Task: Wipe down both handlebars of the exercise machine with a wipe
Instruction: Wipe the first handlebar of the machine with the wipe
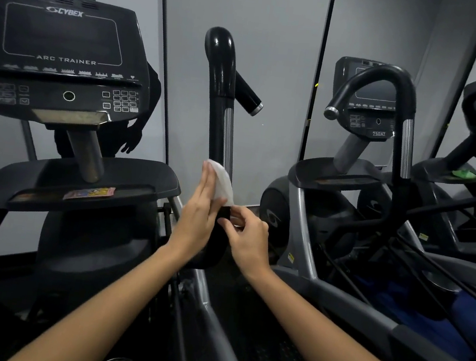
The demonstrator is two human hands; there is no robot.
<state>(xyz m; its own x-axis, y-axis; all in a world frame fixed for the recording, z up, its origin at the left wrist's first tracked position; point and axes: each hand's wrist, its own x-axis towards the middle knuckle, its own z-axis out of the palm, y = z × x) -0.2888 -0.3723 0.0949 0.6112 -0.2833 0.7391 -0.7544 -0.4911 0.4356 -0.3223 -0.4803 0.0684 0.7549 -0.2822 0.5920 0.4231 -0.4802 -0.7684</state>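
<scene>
Pressing thin white wipe (222,183) against upright black handlebar (222,93) with straight left fingers (208,176); right fingers (234,211) pinching its lower edge. Could slip off and drop, held so loosely.

A second exercise machine (364,154) stands right, before grey wall panels (276,64).

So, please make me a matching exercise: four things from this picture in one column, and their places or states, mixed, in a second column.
Things:
1. wipe
2. left hand
3. right hand
4. console

States or places:
a. fingers straight, pressing on the white sheet
b. far left, screen dark
c. white, against the handlebar
d. fingers curled at the sheet's lower edge

Pairs: 1-c, 2-a, 3-d, 4-b
</scene>
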